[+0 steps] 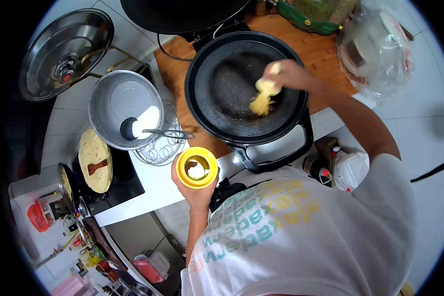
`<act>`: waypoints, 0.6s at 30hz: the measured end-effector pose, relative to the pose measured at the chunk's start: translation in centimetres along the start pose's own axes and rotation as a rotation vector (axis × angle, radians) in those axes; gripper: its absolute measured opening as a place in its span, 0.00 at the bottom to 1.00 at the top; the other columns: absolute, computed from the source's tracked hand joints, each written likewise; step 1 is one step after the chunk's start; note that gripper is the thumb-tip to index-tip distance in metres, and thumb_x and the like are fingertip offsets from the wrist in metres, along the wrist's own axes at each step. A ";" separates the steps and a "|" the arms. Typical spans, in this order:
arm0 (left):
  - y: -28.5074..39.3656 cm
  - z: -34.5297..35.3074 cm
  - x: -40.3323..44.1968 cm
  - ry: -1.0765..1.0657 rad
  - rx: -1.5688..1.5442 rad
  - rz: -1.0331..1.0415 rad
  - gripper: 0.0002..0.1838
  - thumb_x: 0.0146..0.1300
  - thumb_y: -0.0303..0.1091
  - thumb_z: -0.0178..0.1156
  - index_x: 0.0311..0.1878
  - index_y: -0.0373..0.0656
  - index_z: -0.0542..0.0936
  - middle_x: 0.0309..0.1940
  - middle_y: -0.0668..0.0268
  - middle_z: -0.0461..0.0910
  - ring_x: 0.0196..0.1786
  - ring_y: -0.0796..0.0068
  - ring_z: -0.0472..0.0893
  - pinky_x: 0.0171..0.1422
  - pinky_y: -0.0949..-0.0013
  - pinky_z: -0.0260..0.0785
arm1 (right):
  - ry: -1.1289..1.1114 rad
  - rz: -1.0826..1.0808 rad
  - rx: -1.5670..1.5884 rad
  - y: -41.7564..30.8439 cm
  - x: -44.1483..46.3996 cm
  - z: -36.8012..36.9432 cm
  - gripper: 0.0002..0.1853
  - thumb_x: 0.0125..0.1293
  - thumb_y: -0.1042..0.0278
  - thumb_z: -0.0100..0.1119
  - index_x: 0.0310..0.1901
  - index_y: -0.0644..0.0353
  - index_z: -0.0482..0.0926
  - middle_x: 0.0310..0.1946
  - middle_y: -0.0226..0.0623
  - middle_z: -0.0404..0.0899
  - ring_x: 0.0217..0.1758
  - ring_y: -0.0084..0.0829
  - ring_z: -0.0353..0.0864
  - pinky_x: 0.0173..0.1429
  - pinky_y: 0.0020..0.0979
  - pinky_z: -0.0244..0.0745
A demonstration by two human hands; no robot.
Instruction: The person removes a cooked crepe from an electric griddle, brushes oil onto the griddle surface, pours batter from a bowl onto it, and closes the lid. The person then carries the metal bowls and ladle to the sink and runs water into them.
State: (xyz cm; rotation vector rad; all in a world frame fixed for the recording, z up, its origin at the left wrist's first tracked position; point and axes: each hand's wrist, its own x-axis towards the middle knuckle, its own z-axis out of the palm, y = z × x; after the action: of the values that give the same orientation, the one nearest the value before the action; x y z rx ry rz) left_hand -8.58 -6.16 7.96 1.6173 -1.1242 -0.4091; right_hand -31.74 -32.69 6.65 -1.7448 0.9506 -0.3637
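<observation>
My right hand point(290, 75) is closed around the pale yellow handle of a brush point(263, 101). The brush's yellow bristles point down over the dark cooking surface of a round electric griddle point(227, 89); whether they touch it I cannot tell. My left hand point(195, 195) grips a yellow cup point(197, 183) from below, just in front of the griddle. Inside the cup is what looks like a shiny liquid. The griddle's black lid point(182, 14) stands raised at the back.
Left of the griddle, a metal pot point(101, 106) holds white batter and a ladle point(170, 133). Round flatbreads point(96, 148) with a brown wooden piece lie on the stove. A metal lid point(79, 39) leans behind. A plastic-wrapped appliance point(375, 47) stands right, bottles point(316, 167) below.
</observation>
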 end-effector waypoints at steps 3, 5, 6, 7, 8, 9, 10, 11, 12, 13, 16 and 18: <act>-0.4 0.1 -0.5 -0.001 -0.036 -0.042 0.45 0.33 0.27 0.71 0.56 0.37 0.54 0.47 0.59 0.65 0.49 0.69 0.69 0.55 0.70 0.62 | 0.386 -0.127 -0.214 3.2 2.3 -4.9 0.12 0.56 0.59 0.55 0.32 0.59 0.78 0.22 0.31 0.78 0.25 0.22 0.76 0.32 0.25 0.71; -0.1 0.3 -0.5 -0.009 -0.031 -0.049 0.45 0.33 0.27 0.71 0.56 0.37 0.54 0.47 0.59 0.65 0.49 0.69 0.69 0.55 0.70 0.62 | 0.546 -0.146 -0.274 3.0 4.5 -4.9 0.12 0.55 0.58 0.55 0.33 0.59 0.78 0.22 0.34 0.78 0.25 0.27 0.77 0.33 0.27 0.71; 0.0 0.3 -0.6 -0.014 -0.027 -0.057 0.45 0.33 0.28 0.71 0.56 0.37 0.54 0.47 0.59 0.65 0.49 0.69 0.69 0.55 0.70 0.62 | 0.564 -0.109 -0.160 3.3 6.1 -3.6 0.12 0.55 0.58 0.55 0.33 0.58 0.77 0.23 0.36 0.78 0.25 0.29 0.78 0.33 0.28 0.72; 0.1 0.4 -0.6 -0.018 -0.022 -0.053 0.45 0.33 0.28 0.71 0.56 0.37 0.54 0.47 0.59 0.65 0.49 0.69 0.69 0.55 0.70 0.62 | 0.484 -0.156 0.066 2.1 5.9 -1.5 0.12 0.54 0.58 0.56 0.33 0.58 0.78 0.24 0.39 0.78 0.25 0.30 0.78 0.35 0.30 0.72; 0.2 0.4 -0.6 -0.023 -0.018 -0.051 0.45 0.33 0.28 0.71 0.56 0.37 0.54 0.47 0.59 0.65 0.49 0.69 0.69 0.54 0.70 0.62 | 0.431 -0.237 -0.047 1.8 6.1 0.0 0.11 0.54 0.59 0.56 0.33 0.57 0.78 0.24 0.36 0.78 0.25 0.27 0.77 0.34 0.28 0.71; 0.2 0.5 -0.6 -0.030 -0.013 -0.048 0.45 0.33 0.28 0.71 0.56 0.37 0.54 0.47 0.59 0.65 0.49 0.69 0.69 0.54 0.70 0.62 | 0.352 -0.250 -0.046 1.8 5.3 1.3 0.10 0.54 0.60 0.56 0.32 0.57 0.78 0.23 0.35 0.77 0.25 0.25 0.77 0.34 0.27 0.71; 0.3 0.5 -0.5 -0.024 -0.010 -0.047 0.46 0.33 0.28 0.71 0.56 0.37 0.54 0.47 0.59 0.65 0.49 0.69 0.69 0.54 0.70 0.62 | 0.277 -0.261 -0.045 0.8 3.7 2.5 0.10 0.54 0.60 0.56 0.32 0.57 0.78 0.23 0.33 0.77 0.24 0.23 0.76 0.33 0.26 0.70; 0.4 0.5 -0.4 -0.020 -0.011 -0.044 0.46 0.33 0.28 0.71 0.56 0.36 0.54 0.47 0.59 0.65 0.49 0.69 0.69 0.54 0.70 0.63 | 0.145 -0.148 -0.024 -0.1 2.1 2.2 0.09 0.54 0.61 0.56 0.32 0.56 0.78 0.22 0.31 0.77 0.24 0.22 0.76 0.33 0.25 0.70; 0.4 0.5 -0.4 -0.016 -0.013 -0.042 0.46 0.33 0.28 0.71 0.56 0.36 0.54 0.47 0.59 0.65 0.49 0.69 0.69 0.54 0.70 0.63 | 0.014 -0.035 -0.003 -0.4 0.6 1.5 0.09 0.54 0.61 0.56 0.31 0.56 0.78 0.21 0.30 0.76 0.24 0.21 0.75 0.32 0.24 0.70; 0.3 0.6 -0.5 0.003 -0.004 -0.047 0.46 0.33 0.28 0.71 0.56 0.36 0.54 0.47 0.59 0.65 0.48 0.70 0.69 0.53 0.70 0.63 | 0.042 -0.019 -0.055 0.9 0.1 0.1 0.09 0.57 0.63 0.54 0.33 0.59 0.77 0.22 0.27 0.75 0.22 0.15 0.72 0.28 0.20 0.69; 0.4 0.7 -0.6 -0.011 -0.017 -0.073 0.46 0.33 0.28 0.71 0.56 0.36 0.54 0.47 0.60 0.65 0.48 0.70 0.69 0.53 0.71 0.63 | 0.385 -0.099 -0.184 3.3 0.6 -4.6 0.11 0.56 0.58 0.54 0.32 0.57 0.78 0.23 0.35 0.78 0.25 0.26 0.78 0.33 0.27 0.71; 0.6 0.8 -0.5 -0.028 -0.038 -0.069 0.45 0.33 0.28 0.71 0.56 0.37 0.55 0.46 0.60 0.65 0.48 0.71 0.70 0.53 0.71 0.63 | 0.555 -0.171 -0.267 3.4 2.3 -4.1 0.12 0.56 0.57 0.53 0.33 0.57 0.78 0.25 0.37 0.79 0.27 0.30 0.79 0.33 0.29 0.71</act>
State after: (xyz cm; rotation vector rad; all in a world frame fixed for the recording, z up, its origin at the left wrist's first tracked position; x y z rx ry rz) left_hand -9.77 -6.18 8.07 1.6251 -1.0772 -0.4971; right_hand -34.31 -37.48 4.74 -2.0192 1.2879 -0.8994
